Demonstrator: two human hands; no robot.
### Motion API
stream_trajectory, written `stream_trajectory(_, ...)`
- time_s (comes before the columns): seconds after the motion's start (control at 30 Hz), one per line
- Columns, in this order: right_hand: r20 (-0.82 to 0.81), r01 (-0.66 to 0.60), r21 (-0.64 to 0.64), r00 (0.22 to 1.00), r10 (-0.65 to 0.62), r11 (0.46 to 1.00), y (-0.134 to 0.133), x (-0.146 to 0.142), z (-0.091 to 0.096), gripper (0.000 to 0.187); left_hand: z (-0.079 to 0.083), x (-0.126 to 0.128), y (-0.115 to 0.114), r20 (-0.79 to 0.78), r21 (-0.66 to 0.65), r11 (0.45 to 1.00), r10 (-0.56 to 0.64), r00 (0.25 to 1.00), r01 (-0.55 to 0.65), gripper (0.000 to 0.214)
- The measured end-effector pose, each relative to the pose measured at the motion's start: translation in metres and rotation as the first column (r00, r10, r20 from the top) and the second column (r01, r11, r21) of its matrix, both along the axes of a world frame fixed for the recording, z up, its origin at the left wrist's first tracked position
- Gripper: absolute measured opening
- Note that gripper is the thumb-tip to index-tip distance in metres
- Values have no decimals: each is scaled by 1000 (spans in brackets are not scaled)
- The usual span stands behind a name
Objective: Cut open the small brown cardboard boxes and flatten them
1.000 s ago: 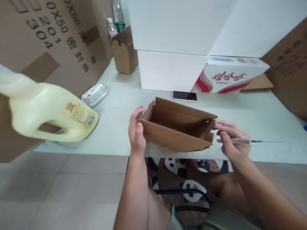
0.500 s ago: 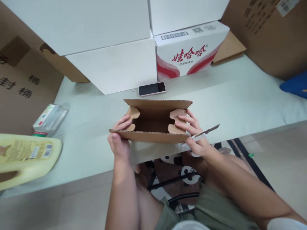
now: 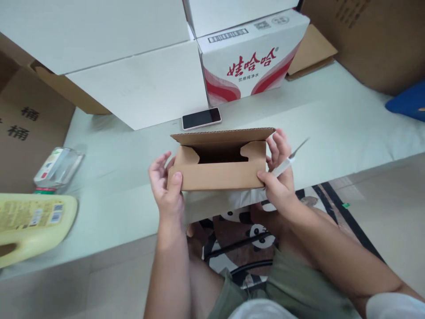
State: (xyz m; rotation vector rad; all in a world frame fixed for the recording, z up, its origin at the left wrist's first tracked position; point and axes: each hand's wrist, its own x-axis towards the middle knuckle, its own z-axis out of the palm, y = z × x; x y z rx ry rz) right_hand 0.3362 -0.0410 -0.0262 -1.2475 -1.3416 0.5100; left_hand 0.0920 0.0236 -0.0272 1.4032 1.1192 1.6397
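A small brown cardboard box (image 3: 219, 176) is held at the table's front edge, its back flap raised and its two side flaps angled over the dark opening. My left hand (image 3: 168, 188) grips the left end, thumb on the front face and fingers curled at the side. At the right end, my right hand (image 3: 279, 177) presses its thumb on the front corner, with its fingers raised at the side. A small knife (image 3: 286, 165) with a white handle sits in that same hand, its thin blade pointing up and to the right. The box's inside is too dark to make out.
A phone (image 3: 201, 118) lies behind the box, before large white cartons (image 3: 142, 84) and a red-and-white carton (image 3: 252, 66). To the left are a clear bottle (image 3: 59, 167) and a yellow jug (image 3: 36, 226). Something blue (image 3: 407, 102) lies at the far right.
The box has tilted so its front face shows and the opening looks narrower. The front panel's edge has risen. My left fingers have come off the side flap, and my right fingers have moved outward.
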Motion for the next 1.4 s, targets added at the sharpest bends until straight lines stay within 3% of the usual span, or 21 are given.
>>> stream_trajectory(0.13,-24,-57,17,998,57,998,13,10,3,83,-2,-3,2,-52,106,991,-76,996,81,69)
stream_trajectory(0.23,7,-67,49,998,67,997,13,14,2,51,0,-6,2,-114,131,988,-68,991,83,68)
stream_trajectory(0.33,39,-94,57,995,92,994,9,17,1,32,5,-9,0,-242,89,990,-81,967,105,36)
stream_trajectory(0.47,-38,-121,14,992,121,993,8,22,-7,47,8,-13,4,-292,88,990,-78,953,108,26)
stream_trajectory(0.63,-236,-120,-176,969,76,977,14,24,-25,71,0,-26,19,-59,55,992,115,992,-112,25)
stream_trajectory(0.73,-296,-341,-227,917,268,912,18,18,-29,75,-6,-36,25,20,-11,975,224,974,-224,29)
stream_trajectory(0.83,-281,-489,-164,855,435,857,19,8,-27,80,-11,-43,23,-71,-4,959,283,956,-284,38)
stream_trajectory(0.93,-246,-475,-86,862,443,876,13,-1,-25,79,-16,-43,17,-186,-31,975,211,960,-221,52)
stream_trajectory(1.0,-233,-462,-39,867,441,886,7,-6,-23,79,-20,-35,11,-198,-150,983,79,977,-110,62)
stream_trajectory(1.07,-233,-440,50,868,439,896,-1,-8,-19,77,-22,-22,6,-189,-305,952,-51,981,-9,65)
stream_trajectory(1.17,-139,-395,156,899,416,905,-12,-3,-4,65,-23,0,0,-16,-473,878,-91,996,73,71)
stream_trajectory(1.3,172,-398,85,909,380,913,-23,11,18,52,-19,21,-7,203,-652,739,-48,978,171,76)
stream_trajectory(1.4,150,-382,109,919,365,918,-24,17,24,55,-16,31,-14,274,-696,648,-156,949,308,76)
